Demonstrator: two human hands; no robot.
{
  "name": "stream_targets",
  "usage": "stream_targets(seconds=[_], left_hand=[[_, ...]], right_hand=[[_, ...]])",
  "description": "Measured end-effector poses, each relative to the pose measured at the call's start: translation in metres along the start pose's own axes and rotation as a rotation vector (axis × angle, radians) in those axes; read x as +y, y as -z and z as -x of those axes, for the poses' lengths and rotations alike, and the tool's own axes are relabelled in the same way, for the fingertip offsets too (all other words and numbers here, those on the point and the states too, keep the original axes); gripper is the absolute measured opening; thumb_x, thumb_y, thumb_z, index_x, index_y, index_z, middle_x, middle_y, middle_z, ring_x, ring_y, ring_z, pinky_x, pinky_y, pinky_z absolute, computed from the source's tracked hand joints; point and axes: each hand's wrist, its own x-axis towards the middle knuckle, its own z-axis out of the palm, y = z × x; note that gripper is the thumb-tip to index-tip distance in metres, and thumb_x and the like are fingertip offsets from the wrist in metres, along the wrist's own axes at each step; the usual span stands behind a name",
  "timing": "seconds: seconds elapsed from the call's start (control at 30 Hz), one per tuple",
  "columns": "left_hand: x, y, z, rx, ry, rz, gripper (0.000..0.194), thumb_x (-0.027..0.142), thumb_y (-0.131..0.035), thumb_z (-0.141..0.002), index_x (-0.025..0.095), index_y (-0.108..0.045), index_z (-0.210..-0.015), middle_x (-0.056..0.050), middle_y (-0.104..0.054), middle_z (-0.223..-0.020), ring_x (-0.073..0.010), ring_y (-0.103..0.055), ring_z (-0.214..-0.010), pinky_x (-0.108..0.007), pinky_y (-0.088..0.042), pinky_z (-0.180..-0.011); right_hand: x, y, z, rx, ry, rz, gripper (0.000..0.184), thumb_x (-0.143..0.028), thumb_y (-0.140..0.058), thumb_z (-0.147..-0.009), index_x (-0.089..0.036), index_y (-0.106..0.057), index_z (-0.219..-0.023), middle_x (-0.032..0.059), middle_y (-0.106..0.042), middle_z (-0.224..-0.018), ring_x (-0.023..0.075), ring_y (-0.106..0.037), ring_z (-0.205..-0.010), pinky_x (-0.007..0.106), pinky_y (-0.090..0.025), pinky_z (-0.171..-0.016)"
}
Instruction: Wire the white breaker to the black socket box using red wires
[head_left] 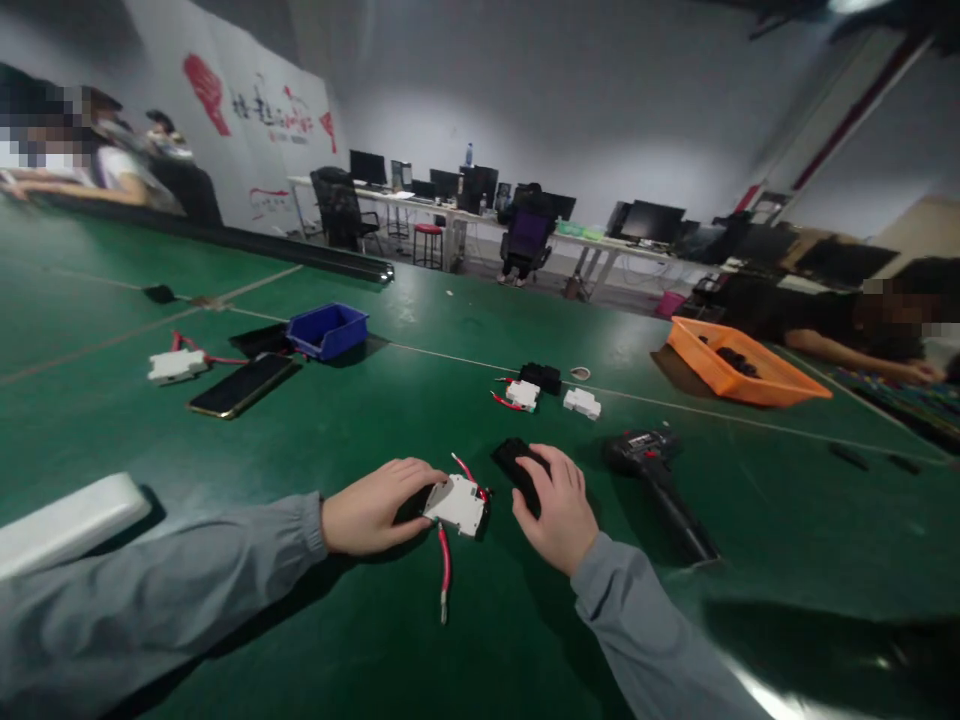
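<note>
My left hand [386, 507] grips the left end of a white circuit breaker housing [460, 505] between thumb and fingers, low over the green table. Red wires with bare metal tips stick out of it: one long wire [445, 570] points toward me, a shorter one [463, 467] points away. Just to the right, my right hand [556, 507] has its thumb and fingers closed around a black block-shaped part [517, 462]. Its exact kind is unclear. Beyond the hands lie a second white housing with red wires [522, 394], a plain white housing piece [583, 403] and a black part [541, 377].
A black power screwdriver [660, 490] lies right of my right hand. Farther out are an orange bin [750, 375] with black parts, a blue bin [328, 331], a phone [244, 387] and another wired housing [178, 366]. A white object [75, 522] lies left. Other people sit around.
</note>
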Motion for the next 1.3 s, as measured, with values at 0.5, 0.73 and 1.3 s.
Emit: stream_targets(seconds=[0.5,0.73,1.3], left_hand=[[-0.003,-0.001,0.003,0.111,-0.011,0.137,0.058,0.032,-0.062,-0.089,0.019,-0.040,-0.141,-0.013,-0.061,-0.124,-0.0225,-0.060,-0.110,-0.038,-0.051,-0.095],[-0.005,-0.005,0.005,0.200,0.051,0.192,0.060,0.015,-0.053,-0.088,0.026,-0.037,-0.145,-0.011,-0.052,-0.130,-0.0193,-0.060,-0.111,-0.034,-0.053,-0.093],[-0.009,-0.002,0.003,0.259,0.038,-0.029,0.046,0.015,-0.049,-0.092,0.023,-0.047,-0.137,-0.009,-0.062,-0.117,-0.0184,-0.061,-0.102,-0.034,-0.052,-0.088]], right_hand=[[-0.019,0.005,-0.004,-0.269,0.245,-0.156,0.031,-0.023,-0.057,-0.087,-0.021,-0.061,-0.118,0.0075,-0.067,-0.119,0.0270,-0.051,-0.123,0.050,-0.025,-0.111],[-0.018,0.005,-0.004,-0.289,0.281,-0.120,0.027,-0.025,-0.058,-0.088,-0.027,-0.063,-0.115,0.0051,-0.067,-0.115,0.0267,-0.052,-0.120,0.052,-0.027,-0.110],[-0.018,0.002,-0.004,-0.174,0.059,-0.006,0.014,-0.020,-0.051,-0.089,-0.022,-0.054,-0.075,0.0032,-0.057,-0.077,0.0225,-0.054,-0.087,0.050,-0.030,-0.106]])
